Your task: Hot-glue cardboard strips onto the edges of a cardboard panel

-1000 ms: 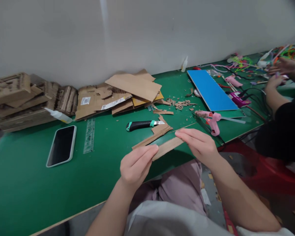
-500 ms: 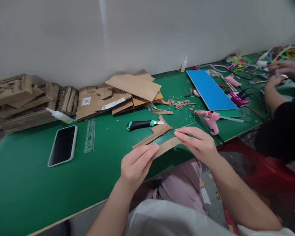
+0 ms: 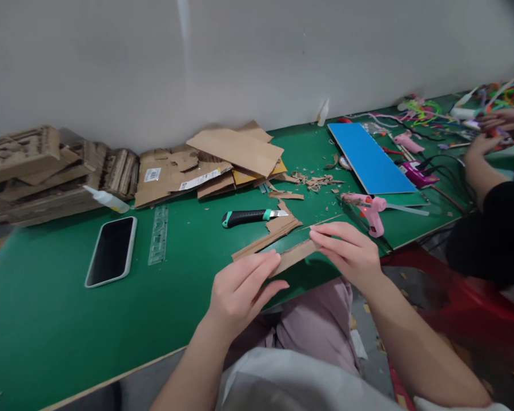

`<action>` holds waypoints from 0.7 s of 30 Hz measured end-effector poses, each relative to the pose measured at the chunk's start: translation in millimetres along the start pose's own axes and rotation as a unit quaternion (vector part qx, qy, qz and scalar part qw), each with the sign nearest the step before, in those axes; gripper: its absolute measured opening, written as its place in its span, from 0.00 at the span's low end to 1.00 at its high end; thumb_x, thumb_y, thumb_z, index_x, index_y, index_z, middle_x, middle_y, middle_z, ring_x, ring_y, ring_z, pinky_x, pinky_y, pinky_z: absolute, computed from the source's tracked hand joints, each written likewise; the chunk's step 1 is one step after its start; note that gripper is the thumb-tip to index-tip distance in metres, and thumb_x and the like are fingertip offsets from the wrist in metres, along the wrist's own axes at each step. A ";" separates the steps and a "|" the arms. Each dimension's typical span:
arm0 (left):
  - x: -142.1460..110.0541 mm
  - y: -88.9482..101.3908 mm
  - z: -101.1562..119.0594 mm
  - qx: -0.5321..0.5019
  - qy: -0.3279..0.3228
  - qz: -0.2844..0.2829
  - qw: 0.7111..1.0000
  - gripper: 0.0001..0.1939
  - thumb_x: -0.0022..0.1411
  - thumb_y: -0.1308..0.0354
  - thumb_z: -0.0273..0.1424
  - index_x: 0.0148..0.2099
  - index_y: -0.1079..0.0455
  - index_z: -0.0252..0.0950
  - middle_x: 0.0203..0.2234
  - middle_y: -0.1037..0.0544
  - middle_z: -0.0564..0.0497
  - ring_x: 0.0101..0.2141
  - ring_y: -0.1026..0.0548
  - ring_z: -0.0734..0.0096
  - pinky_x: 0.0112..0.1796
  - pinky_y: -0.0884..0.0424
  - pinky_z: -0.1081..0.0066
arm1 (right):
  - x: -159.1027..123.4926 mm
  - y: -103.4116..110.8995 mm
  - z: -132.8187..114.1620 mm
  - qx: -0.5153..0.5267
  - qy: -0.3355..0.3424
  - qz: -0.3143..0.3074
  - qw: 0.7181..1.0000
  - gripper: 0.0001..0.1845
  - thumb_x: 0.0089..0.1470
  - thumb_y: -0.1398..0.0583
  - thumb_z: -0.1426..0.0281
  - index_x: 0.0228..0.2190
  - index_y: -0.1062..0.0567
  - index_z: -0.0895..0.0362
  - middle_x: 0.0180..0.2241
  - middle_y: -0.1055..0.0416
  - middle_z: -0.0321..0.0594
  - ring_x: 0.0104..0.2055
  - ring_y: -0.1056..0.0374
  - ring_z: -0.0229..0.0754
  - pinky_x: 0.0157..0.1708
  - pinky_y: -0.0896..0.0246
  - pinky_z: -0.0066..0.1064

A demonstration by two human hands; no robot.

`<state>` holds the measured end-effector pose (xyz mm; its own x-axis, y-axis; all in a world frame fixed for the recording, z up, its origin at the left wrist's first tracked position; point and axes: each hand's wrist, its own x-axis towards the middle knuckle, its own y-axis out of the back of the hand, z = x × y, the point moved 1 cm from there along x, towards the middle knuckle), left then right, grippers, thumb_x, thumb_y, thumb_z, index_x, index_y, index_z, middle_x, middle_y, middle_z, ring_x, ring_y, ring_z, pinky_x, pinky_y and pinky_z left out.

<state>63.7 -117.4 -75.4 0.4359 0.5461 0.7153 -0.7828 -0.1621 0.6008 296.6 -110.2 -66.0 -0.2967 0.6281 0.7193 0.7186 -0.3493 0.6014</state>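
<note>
Between my two hands I hold a narrow cardboard strip (image 3: 294, 256) just above the table's near edge. My left hand (image 3: 242, 291) pinches its left end, the thumb now stretched out below. At the other end, my right hand (image 3: 349, 251) grips the strip between thumb and fingers. Just beyond lie torn cardboard scraps (image 3: 278, 229) and a black-and-green utility knife (image 3: 251, 217) with its blade showing. A pink hot glue gun (image 3: 370, 211) with a clear stick rests to the right of my right hand.
Cardboard sheets (image 3: 235, 148) and stacked cardboard pieces (image 3: 21, 160) line the wall. A phone (image 3: 111, 251), a clear ruler (image 3: 158, 235) and a glue bottle (image 3: 106, 200) lie at left. A blue board (image 3: 370, 157) is at right, near a co-worker's hands (image 3: 492, 134).
My left thumb has come away from the strip and stretched out. Both hands still hold the strip, nearly in place. The co-worker's hands have shifted slightly.
</note>
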 end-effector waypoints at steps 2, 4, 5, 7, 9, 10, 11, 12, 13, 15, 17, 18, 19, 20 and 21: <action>0.6 -0.7 1.1 -0.009 0.004 0.011 1.000 0.23 0.52 0.36 0.27 0.51 0.34 0.33 0.40 0.24 0.44 0.41 0.25 0.67 0.42 0.25 0.70 | 0.2 0.2 -0.2 0.002 -0.005 -0.003 1.000 0.21 0.50 0.41 0.80 0.44 0.27 0.50 0.39 0.26 0.43 0.42 0.30 0.42 0.38 0.33 0.36; 1.4 -1.9 2.5 -0.016 0.015 0.028 0.999 0.21 0.53 0.37 0.26 0.50 0.33 0.34 0.39 0.23 0.45 0.40 0.25 0.67 0.41 0.25 0.70 | 0.8 0.9 -0.3 0.004 -0.011 -0.009 1.000 0.20 0.51 0.42 0.79 0.44 0.27 0.50 0.39 0.26 0.43 0.42 0.30 0.41 0.39 0.33 0.36; 1.8 -2.6 3.1 -0.018 0.021 0.035 0.999 0.20 0.54 0.38 0.25 0.49 0.33 0.34 0.39 0.23 0.46 0.40 0.24 0.68 0.41 0.25 0.70 | 1.1 1.4 -0.4 0.006 -0.013 -0.013 1.000 0.20 0.51 0.42 0.79 0.44 0.27 0.50 0.40 0.26 0.42 0.42 0.30 0.41 0.39 0.33 0.36; 2.7 -3.6 4.1 -0.017 0.026 0.042 0.999 0.18 0.54 0.38 0.24 0.49 0.32 0.34 0.39 0.23 0.47 0.39 0.24 0.69 0.41 0.25 0.71 | 2.0 2.8 -0.6 0.010 -0.014 -0.023 1.000 0.20 0.51 0.42 0.79 0.45 0.27 0.50 0.40 0.26 0.42 0.42 0.30 0.41 0.40 0.33 0.36; 3.4 -3.9 4.8 -0.016 0.025 0.045 0.999 0.18 0.53 0.37 0.24 0.47 0.31 0.33 0.38 0.23 0.47 0.38 0.24 0.69 0.41 0.26 0.72 | 2.9 4.3 -0.7 0.016 -0.016 -0.035 0.999 0.20 0.52 0.42 0.79 0.45 0.27 0.50 0.40 0.26 0.43 0.43 0.30 0.42 0.40 0.34 0.36; 3.8 -3.8 5.0 -0.016 0.024 0.048 0.998 0.18 0.52 0.37 0.24 0.47 0.31 0.32 0.38 0.23 0.46 0.38 0.24 0.69 0.41 0.26 0.72 | 3.2 5.0 -0.8 0.019 -0.017 -0.040 0.999 0.20 0.52 0.42 0.79 0.45 0.28 0.51 0.41 0.26 0.43 0.43 0.31 0.42 0.40 0.34 0.36; 4.1 -3.6 5.2 -0.016 0.024 0.050 0.998 0.18 0.52 0.37 0.23 0.46 0.31 0.32 0.38 0.23 0.46 0.38 0.24 0.69 0.41 0.26 0.72 | 3.4 5.6 -0.8 0.022 -0.016 -0.044 0.999 0.20 0.52 0.42 0.79 0.46 0.28 0.51 0.41 0.27 0.44 0.44 0.31 0.42 0.40 0.34 0.36; 4.4 -3.4 5.3 -0.016 0.024 0.052 0.998 0.17 0.52 0.37 0.23 0.46 0.31 0.31 0.37 0.22 0.46 0.38 0.24 0.69 0.41 0.26 0.72 | 3.5 6.1 -0.8 0.023 -0.015 -0.047 0.999 0.20 0.52 0.43 0.79 0.46 0.28 0.51 0.41 0.27 0.44 0.44 0.31 0.42 0.40 0.34 0.36; 4.7 -3.3 5.5 -0.015 0.024 0.053 0.998 0.17 0.52 0.37 0.23 0.46 0.30 0.31 0.37 0.22 0.46 0.38 0.24 0.69 0.41 0.26 0.73 | 3.5 6.7 -0.8 0.023 -0.014 -0.049 0.998 0.21 0.52 0.43 0.80 0.46 0.28 0.52 0.41 0.27 0.44 0.44 0.31 0.42 0.40 0.34 0.36; 5.3 -3.3 6.1 -0.011 0.024 0.057 0.998 0.17 0.52 0.37 0.24 0.46 0.30 0.31 0.37 0.22 0.46 0.38 0.24 0.70 0.41 0.26 0.73 | 3.4 7.5 -0.8 0.019 -0.010 -0.054 0.998 0.21 0.52 0.43 0.80 0.46 0.28 0.52 0.41 0.27 0.44 0.44 0.32 0.42 0.41 0.35 0.36; 5.9 -3.9 6.7 -0.008 0.028 0.065 0.997 0.16 0.53 0.37 0.25 0.45 0.30 0.32 0.36 0.22 0.47 0.37 0.24 0.70 0.41 0.26 0.73 | 3.9 8.1 -0.9 0.015 -0.010 -0.061 0.998 0.20 0.53 0.44 0.79 0.47 0.29 0.52 0.41 0.27 0.43 0.44 0.32 0.42 0.40 0.35 0.36; 6.1 -4.4 7.0 -0.007 0.029 0.069 0.997 0.15 0.54 0.38 0.25 0.45 0.30 0.32 0.36 0.22 0.47 0.37 0.24 0.70 0.40 0.26 0.73 | 4.4 8.4 -0.9 0.014 -0.010 -0.065 0.998 0.20 0.53 0.44 0.79 0.47 0.29 0.51 0.41 0.27 0.43 0.44 0.32 0.42 0.40 0.35 0.36; 6.3 -4.9 7.2 -0.006 0.031 0.073 0.997 0.15 0.54 0.38 0.26 0.45 0.30 0.33 0.36 0.22 0.48 0.37 0.24 0.70 0.40 0.26 0.73 | 5.2 8.7 -0.9 0.012 -0.010 -0.070 0.997 0.20 0.54 0.44 0.78 0.47 0.29 0.51 0.41 0.27 0.43 0.44 0.32 0.42 0.40 0.35 0.36; 6.4 -5.5 7.3 -0.005 0.033 0.078 0.996 0.15 0.54 0.38 0.26 0.45 0.30 0.33 0.36 0.22 0.48 0.36 0.24 0.70 0.39 0.25 0.73 | 6.2 8.9 -0.8 0.009 -0.009 -0.074 0.997 0.19 0.54 0.44 0.78 0.47 0.29 0.51 0.41 0.27 0.43 0.44 0.32 0.42 0.41 0.35 0.36; 6.3 -6.0 7.2 -0.004 0.034 0.082 0.996 0.15 0.54 0.38 0.26 0.45 0.30 0.34 0.35 0.22 0.48 0.36 0.23 0.70 0.39 0.25 0.73 | 7.2 9.1 -0.7 0.006 -0.008 -0.077 0.997 0.19 0.54 0.44 0.78 0.47 0.29 0.51 0.41 0.27 0.43 0.44 0.32 0.42 0.41 0.35 0.36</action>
<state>74.4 -118.9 -71.9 0.2706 0.5674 0.7777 -0.8448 -0.2474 0.4744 300.6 -109.3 -55.1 -0.3937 0.6843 0.6138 0.6736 -0.2396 0.6992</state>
